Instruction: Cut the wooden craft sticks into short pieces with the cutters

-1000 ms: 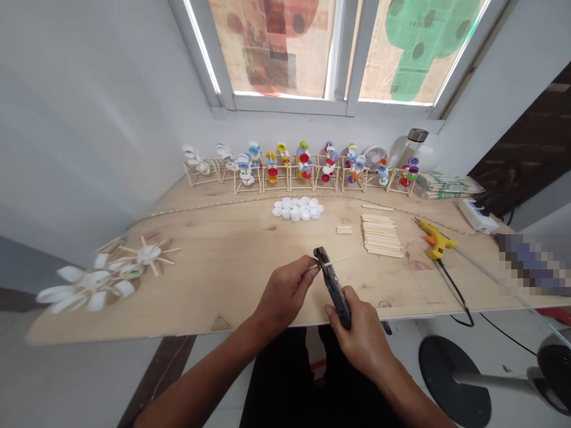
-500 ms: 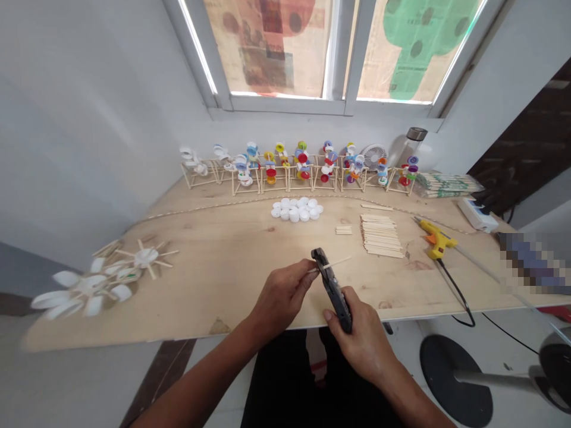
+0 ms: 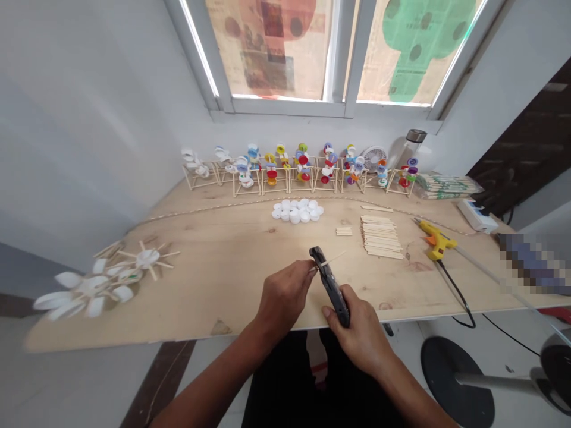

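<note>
My right hand (image 3: 360,333) is wrapped round the handles of a dark hand cutter (image 3: 332,290), whose head points up and away from me. My left hand (image 3: 285,293) pinches a thin wooden stick (image 3: 334,258) near its left end. The stick lies across the cutter's jaws, and its free end sticks out to the right. Both hands are above the front edge of the table. Right of the cutter lies a bundle of pale wooden sticks (image 3: 382,236), with a few short cut pieces (image 3: 344,231) beside it. Behind the hands sits a cluster of white bottle caps (image 3: 298,210).
Stick frames with coloured cap wheels (image 3: 303,169) line the back wall. At left lie wheels of white cups and sticks (image 3: 91,288). A yellow glue gun (image 3: 438,239), a power strip (image 3: 478,215), wrapped chopsticks (image 3: 448,185) and a bottle (image 3: 411,148) are at right. A cord (image 3: 214,207) crosses the table.
The stick's outer end has shifted slightly left and up in the cutter's jaws. Both hands keep their holds, and the view has barely moved.
</note>
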Demonstrator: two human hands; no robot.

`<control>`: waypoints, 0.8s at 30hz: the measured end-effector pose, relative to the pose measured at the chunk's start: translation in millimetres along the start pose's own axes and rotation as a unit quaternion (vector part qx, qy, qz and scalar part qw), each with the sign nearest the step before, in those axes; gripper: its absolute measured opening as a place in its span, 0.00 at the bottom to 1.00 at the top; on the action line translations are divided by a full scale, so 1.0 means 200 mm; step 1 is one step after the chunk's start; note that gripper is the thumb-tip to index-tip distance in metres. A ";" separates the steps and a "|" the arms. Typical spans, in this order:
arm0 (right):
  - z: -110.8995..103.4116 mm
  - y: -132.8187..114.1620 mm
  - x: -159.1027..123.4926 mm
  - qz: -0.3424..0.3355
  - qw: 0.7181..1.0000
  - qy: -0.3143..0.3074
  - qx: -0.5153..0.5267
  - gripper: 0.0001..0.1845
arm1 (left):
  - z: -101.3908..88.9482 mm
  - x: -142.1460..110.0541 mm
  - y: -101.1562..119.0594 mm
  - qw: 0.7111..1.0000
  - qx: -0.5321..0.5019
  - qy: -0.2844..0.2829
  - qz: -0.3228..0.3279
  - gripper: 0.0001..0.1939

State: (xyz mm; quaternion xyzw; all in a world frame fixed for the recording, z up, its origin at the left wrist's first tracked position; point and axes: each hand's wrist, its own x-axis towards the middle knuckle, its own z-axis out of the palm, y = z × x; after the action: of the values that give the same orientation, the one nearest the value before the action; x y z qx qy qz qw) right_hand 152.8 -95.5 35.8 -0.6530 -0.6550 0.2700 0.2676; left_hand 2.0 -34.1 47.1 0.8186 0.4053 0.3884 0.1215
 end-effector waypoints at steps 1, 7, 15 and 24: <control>0.00 0.00 0.00 -0.001 1.000 -0.004 0.005 0.06 | -0.01 0.01 0.00 1.000 -0.005 -0.014 -0.003 0.11; -0.02 0.00 -0.01 -0.009 1.000 -0.012 0.014 0.05 | -0.09 0.07 -0.01 0.979 -0.122 -0.145 -0.075 0.13; -0.01 0.00 0.00 -0.009 1.000 -0.002 -0.011 0.05 | -0.11 0.10 -0.01 0.943 -0.238 -0.188 -0.139 0.14; 0.03 0.00 0.05 0.005 1.000 0.007 -0.004 0.08 | -0.06 0.10 -0.03 0.959 -0.181 -0.143 -0.167 0.14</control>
State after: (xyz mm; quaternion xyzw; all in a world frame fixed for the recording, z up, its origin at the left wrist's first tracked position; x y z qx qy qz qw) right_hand 148.9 -84.6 32.0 -0.6592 -0.6511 0.2641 0.2680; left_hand -3.1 -15.8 62.6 0.7507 0.4374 0.3086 0.3871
